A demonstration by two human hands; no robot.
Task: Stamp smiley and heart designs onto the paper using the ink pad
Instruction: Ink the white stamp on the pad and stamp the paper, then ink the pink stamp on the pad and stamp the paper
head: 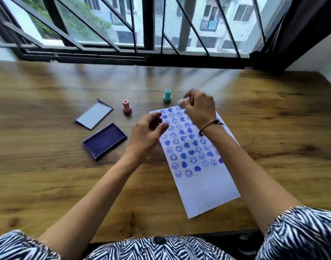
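Note:
A white paper sheet (206, 192) lies slanted on the wooden table, its upper part filled with blue smiley and heart prints. My right hand (198, 107) hovers over the sheet's far end, fingers closed on a small pale stamp (180, 103). My left hand (147, 132) floats above the sheet's left edge, fingers curled apart and holding nothing. The open purple ink pad (104, 140) sits left of the paper. A pink stamp (126, 106) and a teal stamp (167, 96) stand upright beyond the sheet.
The ink pad's grey lid (94, 115) lies open-side up behind the pad. A barred window with a dark frame (123, 57) runs along the table's far edge. A white wall (322, 61) closes the right side.

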